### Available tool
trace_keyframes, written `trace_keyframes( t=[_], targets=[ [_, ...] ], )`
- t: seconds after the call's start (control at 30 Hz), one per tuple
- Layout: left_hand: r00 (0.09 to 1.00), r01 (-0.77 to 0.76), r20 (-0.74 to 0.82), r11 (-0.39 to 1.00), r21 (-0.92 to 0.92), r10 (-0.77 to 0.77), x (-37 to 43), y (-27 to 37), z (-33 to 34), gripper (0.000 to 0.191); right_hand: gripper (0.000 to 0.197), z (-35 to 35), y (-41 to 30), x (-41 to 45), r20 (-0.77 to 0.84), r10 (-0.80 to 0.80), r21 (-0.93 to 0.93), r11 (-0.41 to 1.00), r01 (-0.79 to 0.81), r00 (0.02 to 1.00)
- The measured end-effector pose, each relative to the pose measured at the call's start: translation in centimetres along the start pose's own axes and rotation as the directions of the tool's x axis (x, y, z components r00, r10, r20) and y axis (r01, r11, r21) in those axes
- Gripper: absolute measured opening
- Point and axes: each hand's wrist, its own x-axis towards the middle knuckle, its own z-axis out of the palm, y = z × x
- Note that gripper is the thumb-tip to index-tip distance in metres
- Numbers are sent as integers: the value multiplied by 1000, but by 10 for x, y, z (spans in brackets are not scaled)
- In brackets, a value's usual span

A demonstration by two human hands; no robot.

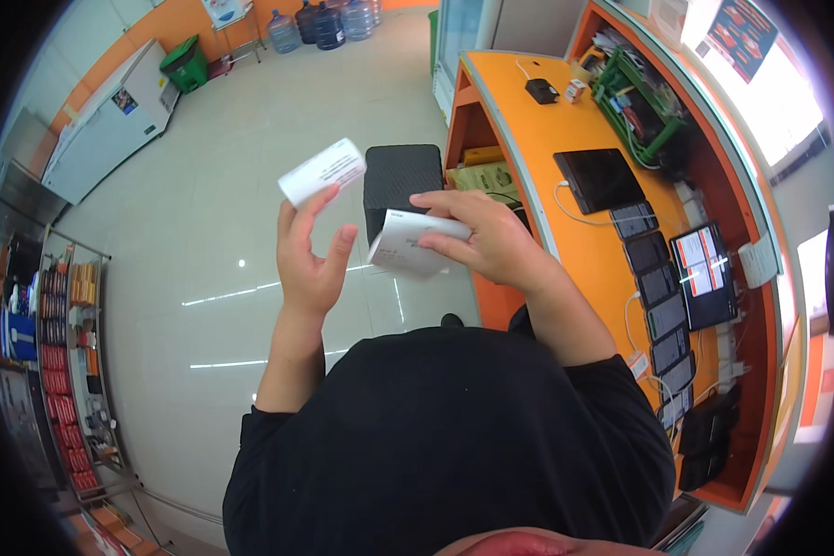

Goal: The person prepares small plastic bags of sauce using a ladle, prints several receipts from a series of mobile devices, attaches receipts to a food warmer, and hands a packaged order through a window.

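Note:
Two pieces of white printed paper, apparently receipts, are up in front of my body. My left hand has one curled slip at its fingertips, tilted up to the right, while its thumb stands apart. Between the thumb and fingers of my right hand is a second slip, bent over so that its lower part hangs and blurs. Both slips bear writing. A black woven-textured stool or box stands on the floor beyond the right slip, partly covered by it.
On my right runs an orange counter with a dark tablet, several phones on cables, a lit tablet screen and a green basket. A stocked rack and a white chest freezer stand left. Water jugs stand far ahead.

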Motion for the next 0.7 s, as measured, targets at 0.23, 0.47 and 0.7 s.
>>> trace_keyframes(
  t=[0.23,0.47,0.7],
  targets=[
    [915,139,394,985,-98,-89,25,10,8,27,29,-12,12,31,188,-90,227,973,46,978],
    [951,107,297,992,-61,-84,31,-4,30,20,32,-23,34,44,206,-80,261,965,24,975],
    [981,-44,187,998,-38,50,35,-11,51,18,25,-26,49,50,248,70,353,922,-158,966]
  ],
)
